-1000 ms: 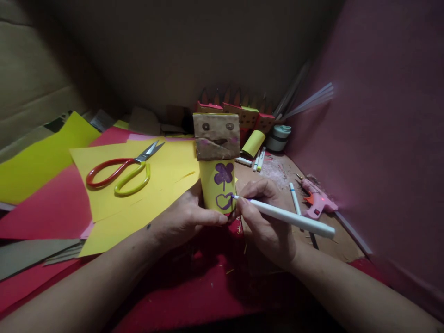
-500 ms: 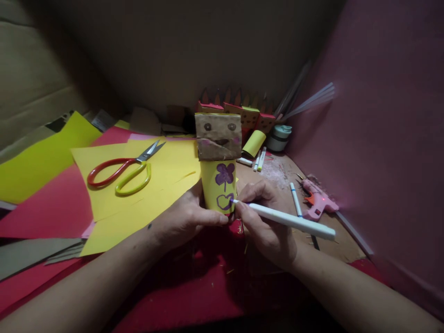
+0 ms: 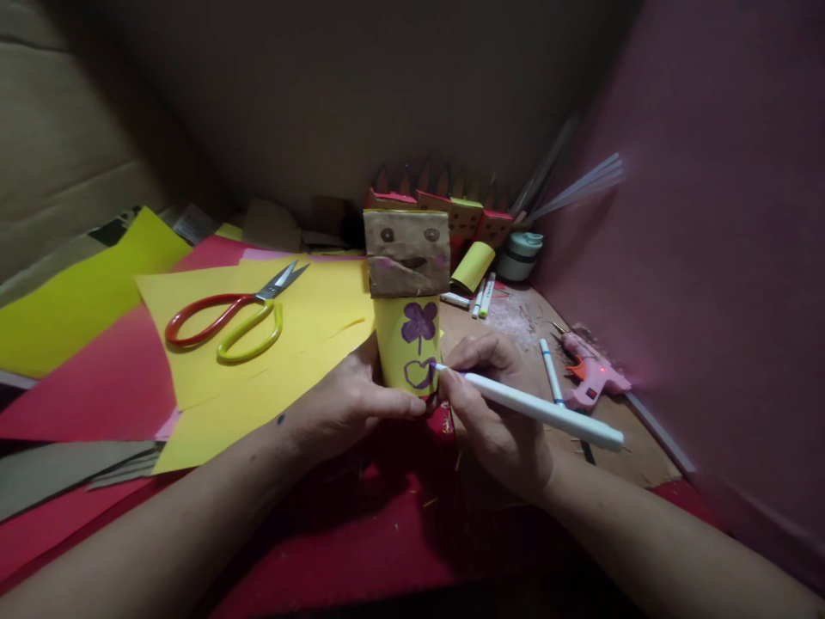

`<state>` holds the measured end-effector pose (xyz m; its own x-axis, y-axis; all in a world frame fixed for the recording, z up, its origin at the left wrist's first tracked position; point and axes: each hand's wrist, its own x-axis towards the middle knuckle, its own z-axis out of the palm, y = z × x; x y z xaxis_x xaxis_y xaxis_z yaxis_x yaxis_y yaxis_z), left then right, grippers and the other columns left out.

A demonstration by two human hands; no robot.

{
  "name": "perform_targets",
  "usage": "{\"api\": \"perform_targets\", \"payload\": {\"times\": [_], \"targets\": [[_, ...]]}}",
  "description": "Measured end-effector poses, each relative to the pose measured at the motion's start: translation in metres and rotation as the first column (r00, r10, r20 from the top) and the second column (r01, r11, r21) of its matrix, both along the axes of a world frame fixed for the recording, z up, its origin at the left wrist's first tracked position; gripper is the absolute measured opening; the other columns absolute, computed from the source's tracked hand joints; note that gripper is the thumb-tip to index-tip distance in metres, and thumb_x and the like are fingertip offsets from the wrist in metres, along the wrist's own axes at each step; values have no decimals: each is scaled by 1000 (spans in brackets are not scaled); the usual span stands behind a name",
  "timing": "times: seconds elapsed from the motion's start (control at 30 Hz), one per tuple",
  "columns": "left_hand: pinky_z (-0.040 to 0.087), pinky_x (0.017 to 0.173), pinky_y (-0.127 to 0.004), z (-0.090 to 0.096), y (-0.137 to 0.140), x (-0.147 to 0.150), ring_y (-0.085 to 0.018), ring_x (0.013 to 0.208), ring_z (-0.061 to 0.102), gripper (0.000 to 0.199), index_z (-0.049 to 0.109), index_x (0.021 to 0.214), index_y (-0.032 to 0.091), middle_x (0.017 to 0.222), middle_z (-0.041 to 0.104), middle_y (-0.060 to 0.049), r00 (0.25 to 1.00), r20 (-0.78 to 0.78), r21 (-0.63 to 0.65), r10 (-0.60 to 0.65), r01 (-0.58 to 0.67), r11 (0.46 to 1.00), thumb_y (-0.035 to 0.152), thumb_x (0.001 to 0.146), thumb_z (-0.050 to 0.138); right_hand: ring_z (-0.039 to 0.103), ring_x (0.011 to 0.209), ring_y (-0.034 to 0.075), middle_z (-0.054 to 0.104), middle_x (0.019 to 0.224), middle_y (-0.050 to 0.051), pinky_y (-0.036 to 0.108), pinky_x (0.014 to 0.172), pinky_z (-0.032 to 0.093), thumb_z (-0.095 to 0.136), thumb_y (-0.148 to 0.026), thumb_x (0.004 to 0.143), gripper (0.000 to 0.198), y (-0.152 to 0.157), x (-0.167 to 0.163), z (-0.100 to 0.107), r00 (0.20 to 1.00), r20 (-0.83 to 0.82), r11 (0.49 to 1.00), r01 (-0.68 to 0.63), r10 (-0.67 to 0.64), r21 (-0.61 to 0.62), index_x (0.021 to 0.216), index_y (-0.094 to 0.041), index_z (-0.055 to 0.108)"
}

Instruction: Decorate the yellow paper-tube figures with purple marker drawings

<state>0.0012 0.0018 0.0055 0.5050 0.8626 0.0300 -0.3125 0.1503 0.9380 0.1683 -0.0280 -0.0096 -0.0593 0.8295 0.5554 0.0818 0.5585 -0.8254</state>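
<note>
My left hand point(image 3: 361, 387) is closed around the lower part of a yellow paper tube puppet point(image 3: 394, 344), which stands upright at the middle of the view. Its head is a square of brown cardboard point(image 3: 407, 279) with drawn eyes, a mouth and pinkish cheeks. A filled purple flower on a stem point(image 3: 418, 321) is drawn on the yellow front, with a purple outlined shape like a heart below it. In my right hand point(image 3: 493, 413) is a white marker point(image 3: 547, 411), its tip at the right side of that outline. My left fingers behind the tube are hidden.
Scissors point(image 3: 238, 322) with red and yellow handles lie on yellow paper point(image 3: 309, 370) at left. A pink glue gun point(image 3: 593, 370) and a capped marker point(image 3: 551, 371) lie at right. Behind stand several cardboard figures point(image 3: 464, 215), a yellow roll point(image 3: 473, 266) and a lidded jar point(image 3: 519, 256).
The marker tip has shifted slightly upward along the right side of the purple outline. My left hand still holds the puppet in nearly the same place.
</note>
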Motion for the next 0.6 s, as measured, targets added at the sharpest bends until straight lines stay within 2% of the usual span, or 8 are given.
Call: {"api": "perform_targets", "payload": {"times": [0.17, 0.37, 0.6], "targets": [[53, 78, -33, 0, 1, 0, -22, 86, 64, 42, 64, 98, 17, 89, 69, -4, 1000, 16, 1, -14, 14, 1000, 11, 62, 84, 48, 55, 10, 51, 67, -7, 26, 51, 38, 63, -16, 93, 14, 1, 0, -2, 999, -6, 999, -32, 32, -13, 91, -26, 53], [53, 77, -33, 0, 0, -1, -21, 84, 63, 42, 63, 98, 17, 89, 69, -4, 1000, 12, -1, -17, 17, 1000, 10, 62, 83, 56, 70, 13, 58, 80, -3, 27, 57, 40, 64, -18, 93, 13, 1, -1, -4, 998, -21, 997, -66, 66, -24, 90, -25, 54], [54, 78, -33, -3, 1, 0, -23, 88, 64, 45, 63, 102, 17, 91, 69, -5, 999, 25, 5, -27, 27, 1000, 12, 62, 84, 50, 58, 11, 53, 68, -7, 26, 53, 39, 65, -17, 92, 13, 1, -1, -3, 999, -16, 999, -38, 38, 5, 91, -26, 55]]}}
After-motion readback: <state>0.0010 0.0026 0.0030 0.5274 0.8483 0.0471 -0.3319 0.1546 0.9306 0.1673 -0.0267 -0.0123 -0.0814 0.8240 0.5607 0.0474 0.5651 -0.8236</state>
